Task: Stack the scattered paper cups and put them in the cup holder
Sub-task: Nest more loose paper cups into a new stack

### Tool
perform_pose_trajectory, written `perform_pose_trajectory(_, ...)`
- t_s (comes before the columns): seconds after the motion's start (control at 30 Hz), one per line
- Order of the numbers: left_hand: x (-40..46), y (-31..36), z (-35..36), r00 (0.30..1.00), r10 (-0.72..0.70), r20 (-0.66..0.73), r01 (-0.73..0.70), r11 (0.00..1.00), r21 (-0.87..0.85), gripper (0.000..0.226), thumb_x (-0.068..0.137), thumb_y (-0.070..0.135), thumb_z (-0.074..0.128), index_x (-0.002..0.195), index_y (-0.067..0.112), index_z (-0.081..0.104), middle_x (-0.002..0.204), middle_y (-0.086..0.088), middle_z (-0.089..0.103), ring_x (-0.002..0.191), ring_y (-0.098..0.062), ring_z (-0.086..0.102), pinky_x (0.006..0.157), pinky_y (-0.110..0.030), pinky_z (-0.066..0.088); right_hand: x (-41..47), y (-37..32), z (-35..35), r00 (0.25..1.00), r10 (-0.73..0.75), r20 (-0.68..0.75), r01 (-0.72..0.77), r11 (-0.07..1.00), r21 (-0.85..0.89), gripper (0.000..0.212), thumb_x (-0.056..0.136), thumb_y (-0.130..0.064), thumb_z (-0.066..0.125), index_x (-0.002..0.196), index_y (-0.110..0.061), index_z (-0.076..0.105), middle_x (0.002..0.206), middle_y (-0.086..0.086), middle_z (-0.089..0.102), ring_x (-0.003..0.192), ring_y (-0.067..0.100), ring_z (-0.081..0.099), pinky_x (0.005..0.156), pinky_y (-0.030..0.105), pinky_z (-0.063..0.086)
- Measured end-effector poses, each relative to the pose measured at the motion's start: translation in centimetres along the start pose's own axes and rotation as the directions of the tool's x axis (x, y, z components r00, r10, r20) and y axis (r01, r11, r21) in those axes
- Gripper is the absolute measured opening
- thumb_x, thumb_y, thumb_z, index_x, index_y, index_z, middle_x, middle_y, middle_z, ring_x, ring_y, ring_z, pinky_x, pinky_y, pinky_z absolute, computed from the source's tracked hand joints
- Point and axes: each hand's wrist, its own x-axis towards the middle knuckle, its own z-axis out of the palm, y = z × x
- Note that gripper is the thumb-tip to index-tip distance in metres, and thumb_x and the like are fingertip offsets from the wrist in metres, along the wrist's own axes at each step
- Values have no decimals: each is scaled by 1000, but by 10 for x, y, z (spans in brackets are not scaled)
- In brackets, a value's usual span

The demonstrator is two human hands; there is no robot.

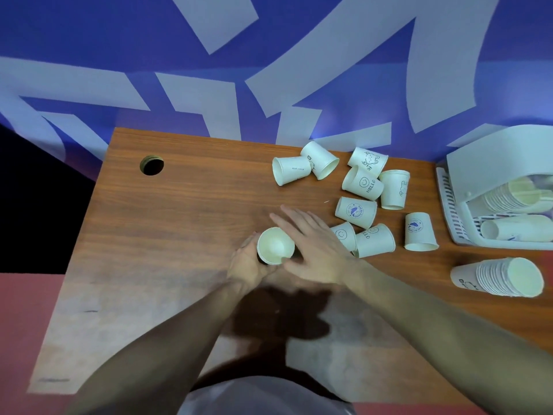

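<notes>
White paper cups are what we are sorting on the wooden desk, and we judge ourselves somewhere past the middle of the job. Our left hand curls round a cup held upright, mouth toward us; whether it is one cup or a short nest we cannot tell, since the hand hides its side. Our right hand lies flat beside it, fingers straight and spread, gripping nothing, its thumb side touching the cup's rim.

The cup holder, a white slotted rack with a hood, sits at the desk's right edge and already contains nested cups lying on their sides. A long finished stack rests on its side on the desk near the holder, not yet inside it.

What is left: the loose cups behind our right hand, roughly ten, most tipped over, a few standing mouth down, several touching one another. We reckon these must be nested, then they and the lying stack carried across to the holder.
</notes>
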Motion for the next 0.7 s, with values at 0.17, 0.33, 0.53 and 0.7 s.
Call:
perform_pose_trajectory(0.17, -14, 7, 14, 999, 35, 34, -38, 995, 92, 87, 56, 49, 82, 135, 31, 52, 152, -12, 39, 144, -21, 30, 114, -38, 35, -23, 60, -12, 950, 229, 213, -198, 968, -156, 95, 78, -42, 66, 157, -27, 14, 158, 3, 23, 150, 30, 9, 123, 43, 8)
perform_pose_trajectory(0.33, -21, 23, 25, 997, 38, 64, -47, 989, 143, 85, 63, 42, 85, 138, 30, 48, 155, -13, 34, 146, -20, 25, 112, -37, 35, -43, 82, -2, 905, 295, 305, -190, 925, -330, 77, 89, -18, 57, 156, -22, 18, 156, 8, 27, 149, 29, 15, 121, 42, 11)
perform_pose_trajectory(0.53, -20, 28, 22, 998, 1, 58, -15, 972, 233, 90, 62, 45, 86, 141, 32, 45, 155, -7, 35, 140, -23, 38, 109, -34, 38, -45, 80, -7, 922, 290, 256, -241, 949, -205, 79, 84, -31, 65, 153, -23, 27, 142, 5, 41, 134, 24, 39, 115, 36, 23)
perform_pose_trajectory(0.7, -21, 28, 23, 999, 5, 44, -16, 966, 258, 88, 62, 49, 85, 139, 32, 46, 154, -5, 38, 139, -25, 40, 109, -35, 40, -43, 58, -49, 950, 284, 128, -287, 958, 0, 76, 80, -41, 68, 145, -19, 35, 123, 7, 54, 113, 29, 53, 89, 42, 47)
